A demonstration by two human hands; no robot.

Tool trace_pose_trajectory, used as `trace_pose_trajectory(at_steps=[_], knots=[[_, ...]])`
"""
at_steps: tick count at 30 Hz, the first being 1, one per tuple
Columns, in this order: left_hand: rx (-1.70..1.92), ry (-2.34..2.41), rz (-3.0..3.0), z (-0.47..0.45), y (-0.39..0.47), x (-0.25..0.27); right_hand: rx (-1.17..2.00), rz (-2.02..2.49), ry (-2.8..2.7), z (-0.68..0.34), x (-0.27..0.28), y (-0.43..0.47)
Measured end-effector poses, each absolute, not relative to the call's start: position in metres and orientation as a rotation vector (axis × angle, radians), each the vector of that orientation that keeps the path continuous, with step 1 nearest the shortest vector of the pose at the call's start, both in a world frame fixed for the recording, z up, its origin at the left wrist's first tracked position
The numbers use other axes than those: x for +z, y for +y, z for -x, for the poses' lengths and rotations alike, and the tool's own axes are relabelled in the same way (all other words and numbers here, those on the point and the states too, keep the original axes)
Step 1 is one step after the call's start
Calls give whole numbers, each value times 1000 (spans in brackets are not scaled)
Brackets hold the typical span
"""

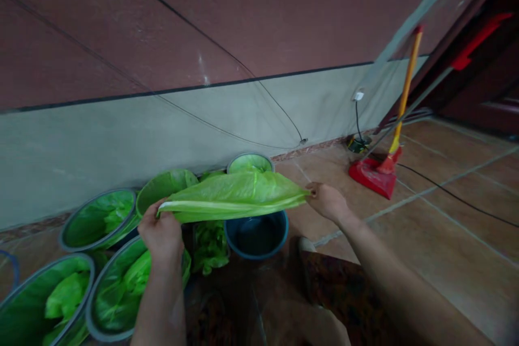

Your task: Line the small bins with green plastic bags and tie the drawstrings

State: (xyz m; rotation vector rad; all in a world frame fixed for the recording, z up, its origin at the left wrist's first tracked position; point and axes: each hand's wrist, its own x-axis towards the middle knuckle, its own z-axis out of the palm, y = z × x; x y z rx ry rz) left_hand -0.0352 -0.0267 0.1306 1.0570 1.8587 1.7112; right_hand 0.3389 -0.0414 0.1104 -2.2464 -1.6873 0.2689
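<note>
Green plastic bin liner [243,193] held taut, one end pinched by left hand [162,231], other gripped by right hand [326,201]. Long axis stretched left to right; far rim of blue basin [259,255] hidden behind it, right hand seemingly nearer basin. No brand, label or writing legible.

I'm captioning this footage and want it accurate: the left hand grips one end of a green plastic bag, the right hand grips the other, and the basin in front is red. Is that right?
Not quite: the basin is blue, as the head view shows. The left hand and right hand do grip opposite ends of the green plastic bag.
</note>
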Motion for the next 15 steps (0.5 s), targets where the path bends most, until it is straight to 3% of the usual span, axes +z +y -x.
trace_pose_trajectory(at_steps=[3,9,15], knots=[[1728,1743,-964,16,-28,133,369,2109,-1807,-316,119,-48],[1629,1470,-1162,-30,-30,132,913,1449,-1942,-239,128,-53],[1484,1436,-1240,-45,-28,126,1065,1502,-2033,-207,111,-46]])
